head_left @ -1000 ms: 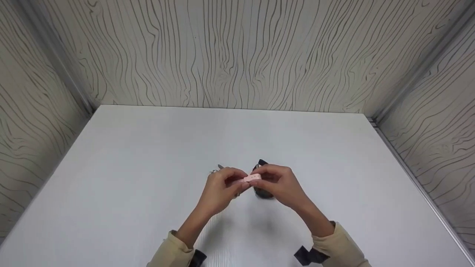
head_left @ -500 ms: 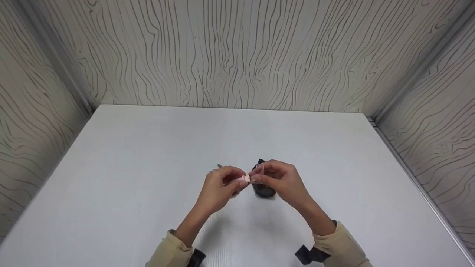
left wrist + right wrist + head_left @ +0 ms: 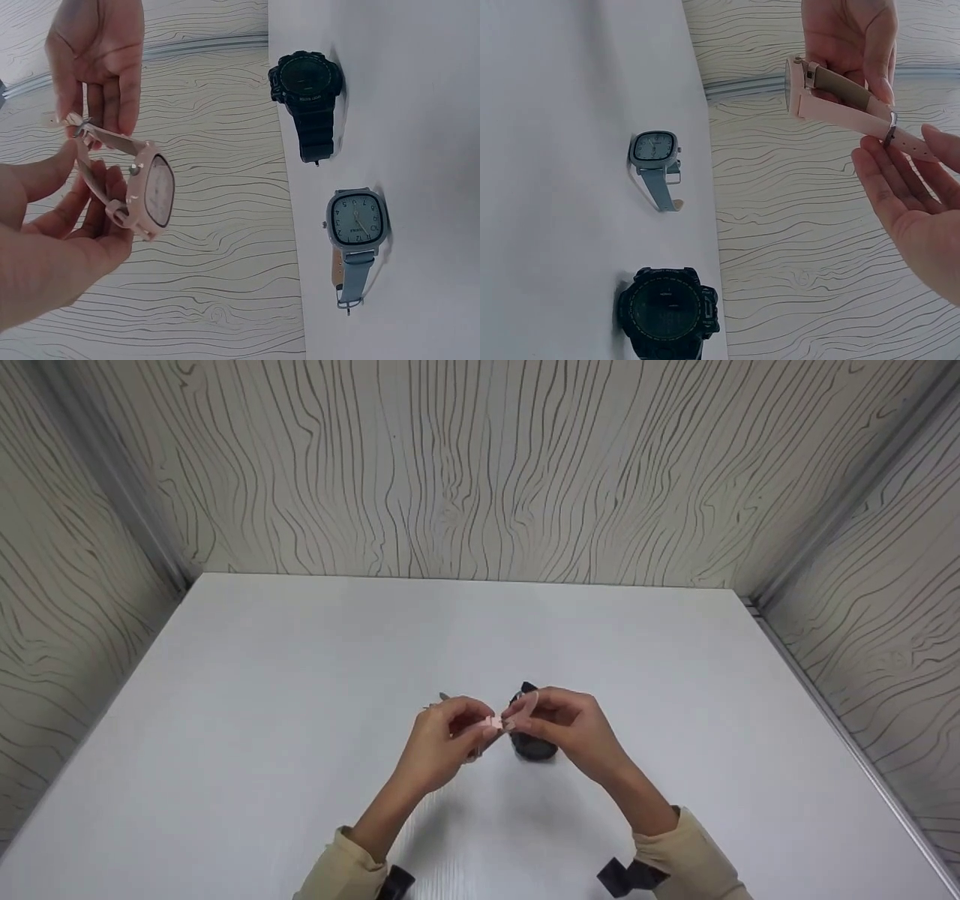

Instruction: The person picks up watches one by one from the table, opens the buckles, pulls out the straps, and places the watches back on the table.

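Between my two hands, raised off the table, is a pink wristwatch (image 3: 157, 191) with a rounded square case, its strap bent into a loop. My left hand (image 3: 442, 742) pinches the strap by the metal buckle (image 3: 890, 129), fingers curled under the loop. The perforated strap end (image 3: 915, 144) runs through the buckle, and my right hand (image 3: 574, 731) holds it between thumb and fingers. In the head view the fingers cover most of the watch.
A black digital watch (image 3: 306, 79) and a blue-grey watch (image 3: 356, 217) with a square dial lie on the white table (image 3: 300, 675), just beyond my hands. Wood-grain panels (image 3: 450, 472) enclose the table at the back and both sides.
My right fingers have shifted along the strap end at the buckle, and its tip now sticks up beside the right thumb. The left hand has barely moved.
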Tool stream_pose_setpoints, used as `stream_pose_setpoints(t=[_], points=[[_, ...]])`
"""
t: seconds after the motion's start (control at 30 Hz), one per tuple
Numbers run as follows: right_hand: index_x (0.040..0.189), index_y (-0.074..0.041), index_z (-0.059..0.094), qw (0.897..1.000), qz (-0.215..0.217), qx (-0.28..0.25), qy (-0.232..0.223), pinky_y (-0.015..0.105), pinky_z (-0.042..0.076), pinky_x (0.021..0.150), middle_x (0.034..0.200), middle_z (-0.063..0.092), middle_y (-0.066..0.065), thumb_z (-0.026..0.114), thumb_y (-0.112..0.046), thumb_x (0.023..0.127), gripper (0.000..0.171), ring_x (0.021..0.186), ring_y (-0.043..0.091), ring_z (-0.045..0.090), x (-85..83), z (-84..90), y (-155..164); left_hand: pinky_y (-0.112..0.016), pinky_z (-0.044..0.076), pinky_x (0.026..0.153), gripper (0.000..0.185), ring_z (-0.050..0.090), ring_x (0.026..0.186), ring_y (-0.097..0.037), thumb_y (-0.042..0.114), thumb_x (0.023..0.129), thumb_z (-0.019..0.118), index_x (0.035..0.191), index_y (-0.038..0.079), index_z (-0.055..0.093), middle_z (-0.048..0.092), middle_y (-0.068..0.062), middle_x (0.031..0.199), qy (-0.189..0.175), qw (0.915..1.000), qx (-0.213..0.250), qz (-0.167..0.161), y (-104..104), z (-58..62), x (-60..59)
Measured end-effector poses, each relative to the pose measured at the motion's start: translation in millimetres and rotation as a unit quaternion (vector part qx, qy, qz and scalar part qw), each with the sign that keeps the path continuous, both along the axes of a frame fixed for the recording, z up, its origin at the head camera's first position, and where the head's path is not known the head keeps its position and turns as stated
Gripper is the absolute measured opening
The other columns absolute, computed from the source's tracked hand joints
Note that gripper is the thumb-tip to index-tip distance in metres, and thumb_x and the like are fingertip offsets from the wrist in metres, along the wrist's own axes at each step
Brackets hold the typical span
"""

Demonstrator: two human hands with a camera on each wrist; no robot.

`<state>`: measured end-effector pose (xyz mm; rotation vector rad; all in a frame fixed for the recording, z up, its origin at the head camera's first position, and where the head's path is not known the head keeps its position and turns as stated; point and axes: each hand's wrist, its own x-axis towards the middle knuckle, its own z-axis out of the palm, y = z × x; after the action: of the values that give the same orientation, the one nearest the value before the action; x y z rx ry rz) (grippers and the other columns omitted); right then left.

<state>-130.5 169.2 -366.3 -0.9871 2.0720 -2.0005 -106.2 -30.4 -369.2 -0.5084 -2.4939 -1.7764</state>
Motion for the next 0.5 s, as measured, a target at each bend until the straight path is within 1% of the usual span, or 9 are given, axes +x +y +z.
stream_pose_setpoints(t=[0.13, 0.23, 0.33, 0.4, 0.5], points=[[0.088, 0.007, 0.059, 1.0, -0.012, 0.0, 0.001, 0.034, 0.051, 0.08, 0.096, 0.06, 0.022, 0.061, 0.002, 0.085, 0.007, 0.088, 0.026, 0.062, -0.4, -1.7, -0.3, -0.022, 0.049, 0.059, 0.013, 0.053, 0.07, -0.012, 0.011, 0.086, 0.063, 0.097, 0.004, 0.064, 0.062, -0.002, 0.085, -0.012, 0.9999, 0.001, -0.002, -0.1, -1.7, -0.2], [0.089, 0.007, 0.06, 1.0, -0.026, 0.004, -0.001, 0.034, 0.051, 0.081, 0.095, 0.061, 0.022, 0.062, 0.0, 0.084, 0.008, 0.09, 0.026, 0.061, 0.5, -1.4, -1.4, -0.022, 0.05, 0.059, 0.014, 0.055, 0.072, -0.013, 0.01, 0.086, 0.063, 0.098, 0.004, 0.063, 0.061, -0.003, 0.087, -0.022, 0.9997, 0.006, -0.006, 0.2, -3.1, -0.4], [0.09, 0.007, 0.061, 0.999, -0.035, 0.01, -0.003, 0.033, 0.051, 0.081, 0.095, 0.061, 0.022, 0.062, 0.0, 0.084, 0.009, 0.089, 0.026, 0.061, 1.9, -0.7, -2.6, -0.023, 0.051, 0.063, 0.015, 0.057, 0.076, -0.015, 0.009, 0.085, 0.064, 0.1, 0.003, 0.062, 0.061, -0.005, 0.089, -0.029, 0.9994, 0.011, -0.011, 0.9, -3.8, -0.9], [0.091, 0.007, 0.061, 0.999, -0.041, 0.015, -0.003, 0.032, 0.051, 0.081, 0.095, 0.061, 0.021, 0.062, 0.0, 0.084, 0.01, 0.088, 0.025, 0.062, 2.9, -0.3, -3.0, -0.024, 0.052, 0.063, 0.016, 0.058, 0.077, -0.017, 0.008, 0.085, 0.064, 0.1, 0.003, 0.062, 0.06, -0.005, 0.089, -0.034, 0.9992, 0.015, -0.014, 1.4, -3.9, -1.1], [0.092, 0.006, 0.062, 0.999, -0.047, 0.022, -0.001, 0.032, 0.051, 0.081, 0.094, 0.061, 0.021, 0.063, -0.001, 0.084, 0.011, 0.086, 0.024, 0.062, 3.6, 0.1, -4.0, -0.025, 0.051, 0.067, 0.014, 0.058, 0.079, -0.016, 0.008, 0.084, 0.065, 0.098, 0.004, 0.062, 0.06, -0.004, 0.089, -0.033, 0.9994, 0.009, -0.012, 2.8, -3.5, -1.5]])
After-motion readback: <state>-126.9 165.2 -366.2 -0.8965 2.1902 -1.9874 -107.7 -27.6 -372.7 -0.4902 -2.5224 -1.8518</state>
